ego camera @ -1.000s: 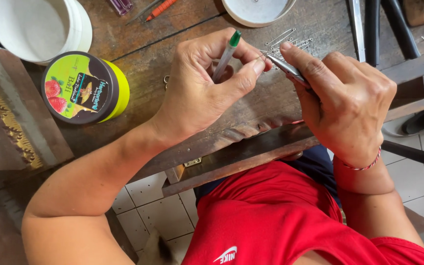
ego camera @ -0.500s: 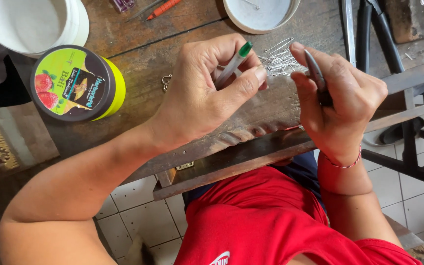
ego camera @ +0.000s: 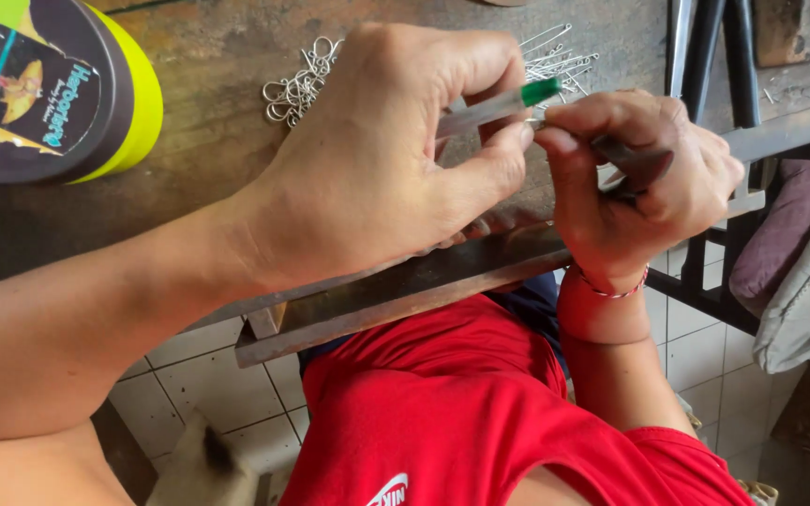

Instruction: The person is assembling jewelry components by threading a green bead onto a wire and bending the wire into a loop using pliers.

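Observation:
My left hand (ego camera: 396, 150) grips a thin grey stick with a green tip (ego camera: 499, 103), held over the wooden workbench (ego camera: 208, 122). My right hand (ego camera: 639, 178) holds dark-handled pliers (ego camera: 632, 161), whose jaws meet the green tip; thumb and finger of both hands press together there. Any small piece between them is hidden. Behind the left hand lies a pile of small silver wire hooks (ego camera: 297, 84). Several straight silver pins (ego camera: 560, 58) lie beyond the fingertips.
A round tub with a yellow-green rim and dark lid (ego camera: 44, 89) stands at the back left. Dark metal tool handles (ego camera: 705, 56) lie at the back right. A metal rail (ego camera: 405, 286) edges the bench; below are my red shirt (ego camera: 461, 422), tiled floor and cushions (ego camera: 808, 272).
The view has closed in on the hands. My right hand has come left to meet the left hand, and the pliers now touch the green-tipped stick.

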